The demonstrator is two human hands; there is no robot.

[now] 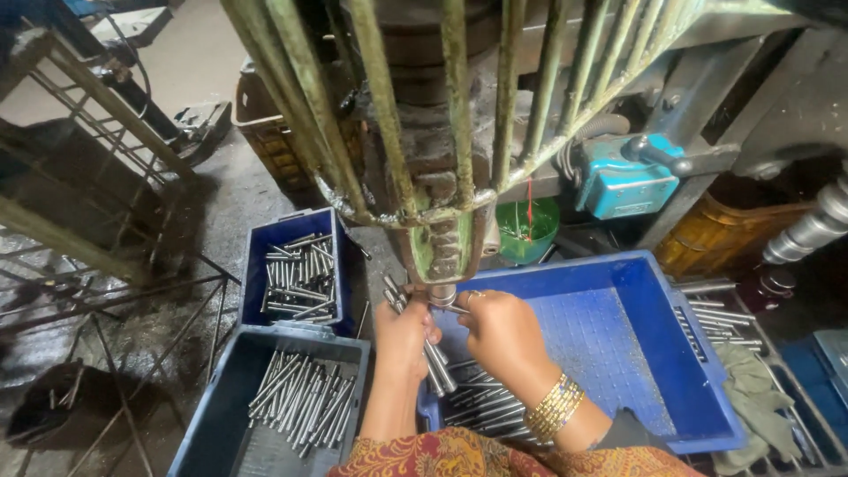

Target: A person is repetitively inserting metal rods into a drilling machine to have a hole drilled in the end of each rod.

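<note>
Blue plastic crates (658, 353) hold silver-grey steel rods (299, 393); a green bucket (528, 231), turquoise switch box (623, 184), gold bangles (554, 408), and red-and-orange paisley sleeve (459, 458).

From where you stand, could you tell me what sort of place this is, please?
Most likely a small metal workshop: a heavy press behind a bar guard, blue bins full of steel rods, and an oily, grimy floor.
</note>
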